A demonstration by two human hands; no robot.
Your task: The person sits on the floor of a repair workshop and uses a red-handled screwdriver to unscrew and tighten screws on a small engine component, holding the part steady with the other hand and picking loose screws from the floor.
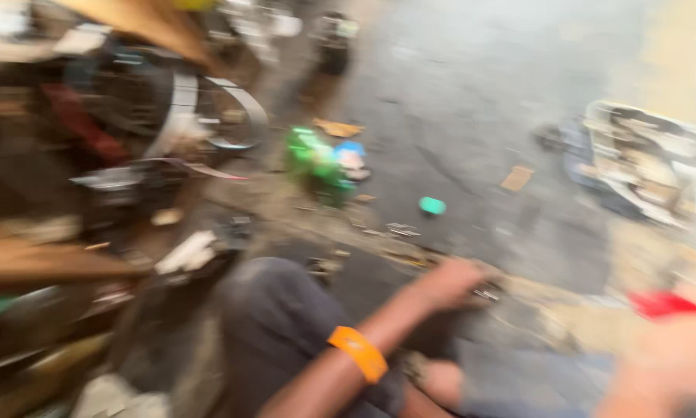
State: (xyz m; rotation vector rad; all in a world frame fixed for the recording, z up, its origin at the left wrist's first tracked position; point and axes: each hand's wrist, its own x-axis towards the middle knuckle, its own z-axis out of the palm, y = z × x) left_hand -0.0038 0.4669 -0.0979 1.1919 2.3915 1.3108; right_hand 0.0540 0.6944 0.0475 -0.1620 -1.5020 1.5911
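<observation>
Nearest the camera, a dark-trousered knee (286, 325) is raised, and the left forearm, with an orange wristband (357, 353) on it, crosses over that knee, which seems to steady the reach. The left hand (454, 283) is stretched forward and down to the floor (471, 101), its fingers curled over some small metal bits (485, 294) lying at the edge of the dirt. The frame is too smeared to tell whether the grip has closed on any of them or only rests on them. At the lower right a large pale blur may be the right hand (665, 364), too close and out of focus to judge its grip; a red object (661, 304) shows just above it. A bare foot (441, 383) sits below the left arm, so the person looks seated low on the ground with the work kept within arm's reach. Further out, a small teal piece (432, 205) lies alone on the grey floor, and a green and blue bundle (324, 162) lies near a curved metal band (239, 116). To the left is a heap of scrap. At the far right, crumpled printed paper (642, 159) lies on the floor.
</observation>
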